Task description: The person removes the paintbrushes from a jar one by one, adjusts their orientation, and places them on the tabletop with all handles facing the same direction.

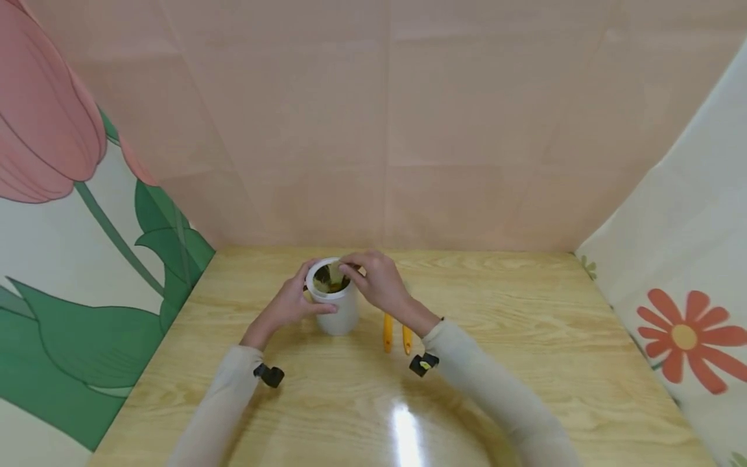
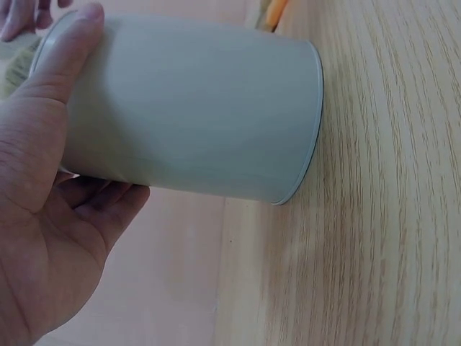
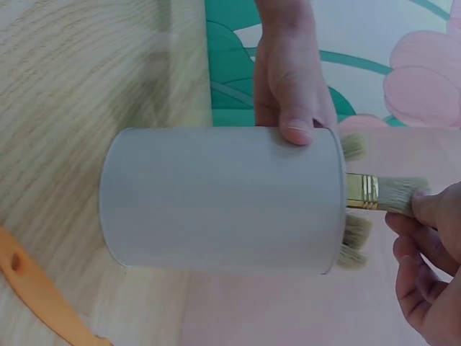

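A white cylindrical can (image 1: 335, 305) (image 2: 194, 115) (image 3: 220, 198) stands upright on the wooden table (image 1: 525, 363). Several paint brushes (image 3: 371, 191) stick bristles-up out of its mouth. My left hand (image 1: 288, 301) (image 2: 50, 194) grips the can's side, thumb at the rim. My right hand (image 1: 373, 279) (image 3: 425, 249) is above the can's mouth and pinches the bristle end of one brush with a gold ferrule. Two orange brush handles (image 1: 395, 334) (image 3: 36, 292) lie on the table just right of the can.
A pink wall panel (image 1: 385, 130) closes the back of the table. Flower-printed panels stand on the left (image 1: 70, 214) and right (image 1: 683, 279). Bare wood stretches in front of and to the right of the can.
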